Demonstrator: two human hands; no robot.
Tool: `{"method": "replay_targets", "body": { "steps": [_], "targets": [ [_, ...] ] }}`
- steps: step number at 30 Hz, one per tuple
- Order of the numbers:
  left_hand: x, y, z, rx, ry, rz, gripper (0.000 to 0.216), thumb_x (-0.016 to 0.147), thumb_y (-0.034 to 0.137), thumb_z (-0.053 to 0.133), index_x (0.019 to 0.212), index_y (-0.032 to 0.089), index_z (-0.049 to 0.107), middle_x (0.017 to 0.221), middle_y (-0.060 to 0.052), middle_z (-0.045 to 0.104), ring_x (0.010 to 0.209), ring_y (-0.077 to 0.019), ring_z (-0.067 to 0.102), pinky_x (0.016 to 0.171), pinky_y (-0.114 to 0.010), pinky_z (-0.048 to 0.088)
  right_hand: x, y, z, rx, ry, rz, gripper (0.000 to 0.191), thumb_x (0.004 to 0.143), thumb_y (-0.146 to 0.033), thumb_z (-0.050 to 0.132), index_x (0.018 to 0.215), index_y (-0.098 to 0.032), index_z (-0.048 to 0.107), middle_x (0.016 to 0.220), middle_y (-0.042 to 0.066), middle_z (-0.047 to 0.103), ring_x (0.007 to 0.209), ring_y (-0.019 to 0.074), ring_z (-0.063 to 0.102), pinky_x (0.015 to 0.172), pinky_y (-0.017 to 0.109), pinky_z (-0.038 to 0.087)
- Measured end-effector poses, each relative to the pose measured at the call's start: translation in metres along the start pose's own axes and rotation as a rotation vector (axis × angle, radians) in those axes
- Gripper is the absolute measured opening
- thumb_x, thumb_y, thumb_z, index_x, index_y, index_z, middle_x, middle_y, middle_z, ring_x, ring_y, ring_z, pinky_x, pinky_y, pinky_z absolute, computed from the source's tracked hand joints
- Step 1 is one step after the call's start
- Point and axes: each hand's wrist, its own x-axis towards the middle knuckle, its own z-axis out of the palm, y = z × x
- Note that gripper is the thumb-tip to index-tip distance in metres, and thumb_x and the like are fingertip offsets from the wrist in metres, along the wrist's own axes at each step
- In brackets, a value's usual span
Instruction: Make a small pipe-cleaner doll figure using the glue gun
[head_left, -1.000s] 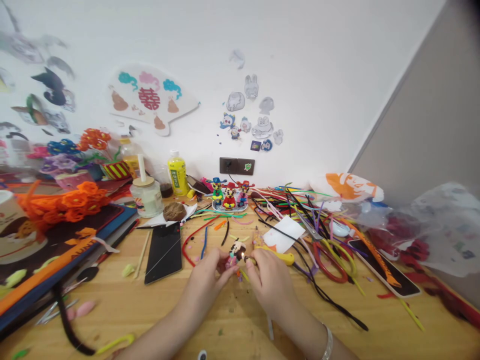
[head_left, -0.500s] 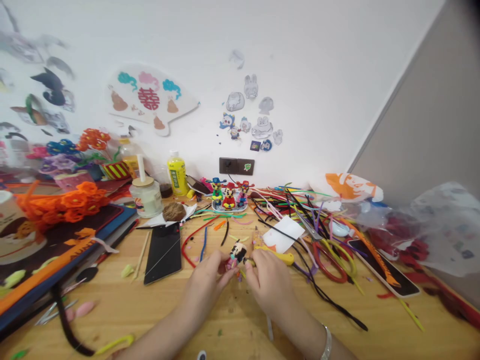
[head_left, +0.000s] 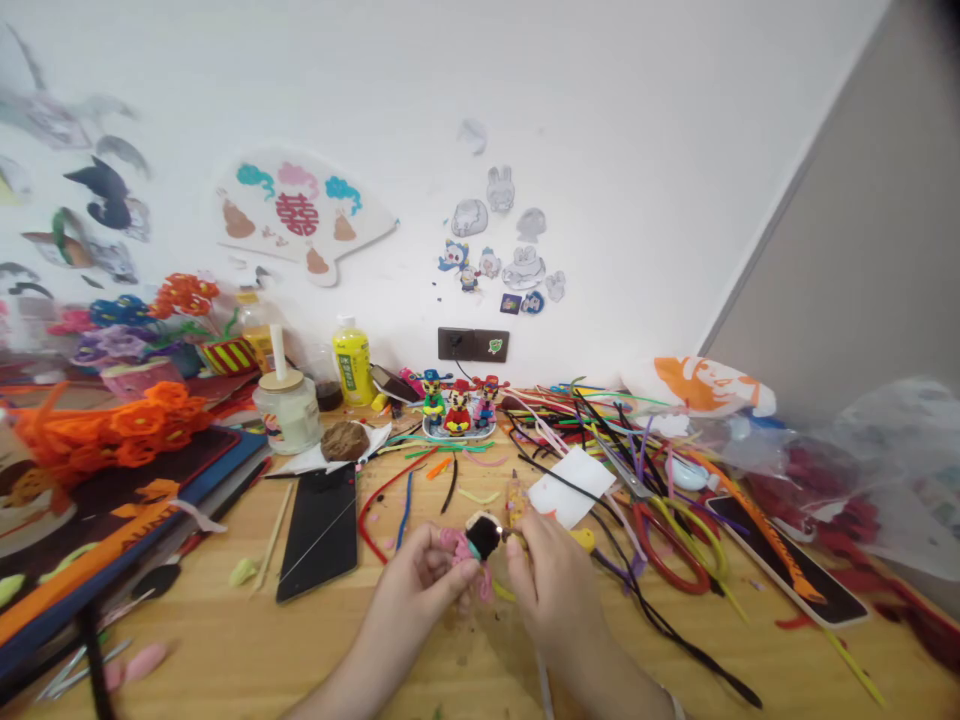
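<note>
My left hand [head_left: 426, 580] is closed around a small doll [head_left: 454, 541] made of pink chenille stems. Its head is turned so the black hair [head_left: 483, 537] faces my right hand, and a bit of light blue shows at the neck. My right hand [head_left: 553, 572] is closed around what looks like a glue gun, with its small tip [head_left: 504, 535] at the doll's hair; whether they touch I cannot tell. My fingers hide most of the tool. A pale stick [head_left: 543, 682] shows below my right wrist. Beyond the hand lies a yellow-handled thing [head_left: 582, 540].
Three finished dolls [head_left: 456, 402] stand on a small tray at the back. Scissors [head_left: 675, 548], loose chenille stems [head_left: 577, 400] and white paper [head_left: 571, 486] lie to the right. A black phone [head_left: 319, 530], glass jar [head_left: 288, 412], yellow bottle [head_left: 352, 362] and orange flowers [head_left: 142, 425] are to the left.
The doll has been turned in my left hand, so its black hair now faces the tool tip rather than its face showing. Both hands have shifted slightly, and the camera view has tilted.
</note>
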Motion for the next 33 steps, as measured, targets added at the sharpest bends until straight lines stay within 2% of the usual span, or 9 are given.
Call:
{"method": "replay_targets", "body": {
  "steps": [12,20,23,25,29,33],
  "targets": [
    [0.002,0.003,0.001,-0.061,0.063,0.012,0.033,0.058,0.036,0.070,0.066,0.019,0.044,0.051,0.004,0.061,0.044,-0.0103,0.055,0.045,-0.021,0.042,-0.005,-0.006,0.002,-0.024,-0.073,-0.030,0.020,0.081,-0.023,0.035,0.067,-0.017,0.047,0.064,0.003,0.051,0.062,0.0172,0.046,0.055,0.027,0.029],
    [0.003,0.008,0.001,-0.158,-0.090,-0.052,0.032,0.062,0.039,0.068,0.063,0.017,0.045,0.052,-0.001,0.064,0.041,-0.0092,0.054,0.044,-0.019,0.042,0.004,0.002,-0.005,0.008,-0.027,0.042,0.020,0.082,-0.022,0.035,0.077,-0.015,0.053,0.071,0.006,0.056,0.068,0.0184,0.050,0.061,0.028,0.034],
    [0.001,0.008,0.002,-0.261,-0.080,-0.128,0.029,0.066,0.036,0.066,0.063,0.016,0.045,0.052,0.001,0.062,0.044,-0.0074,0.053,0.045,-0.017,0.042,0.004,0.003,-0.006,0.181,-0.063,0.126,0.023,0.084,-0.028,0.035,0.075,-0.016,0.053,0.066,0.002,0.055,0.062,0.0157,0.049,0.057,0.026,0.035],
    [0.000,0.008,0.003,-0.311,-0.081,-0.179,0.028,0.068,0.035,0.065,0.063,0.016,0.046,0.052,0.002,0.060,0.044,-0.0061,0.051,0.045,-0.016,0.041,0.004,0.004,-0.004,0.398,-0.111,0.186,0.025,0.084,-0.035,0.038,0.079,-0.017,0.054,0.067,0.001,0.056,0.062,0.0142,0.051,0.056,0.024,0.036],
    [0.000,0.012,0.004,-0.349,-0.083,-0.204,0.028,0.068,0.038,0.063,0.064,0.016,0.047,0.053,0.003,0.058,0.041,-0.0058,0.049,0.042,-0.017,0.041,0.005,0.006,0.004,0.812,-0.184,0.264,0.036,0.074,-0.042,0.054,0.100,-0.017,0.053,0.089,0.005,0.061,0.076,0.0166,0.057,0.063,0.025,0.043],
    [0.001,0.015,0.003,-0.347,-0.080,-0.203,0.028,0.068,0.038,0.064,0.064,0.016,0.047,0.052,0.003,0.058,0.041,-0.0056,0.049,0.042,-0.017,0.040,0.006,0.005,0.007,0.943,-0.146,0.342,0.048,0.063,-0.034,0.067,0.107,-0.020,0.052,0.102,0.007,0.058,0.088,0.0196,0.055,0.070,0.028,0.045]
  ]
}}
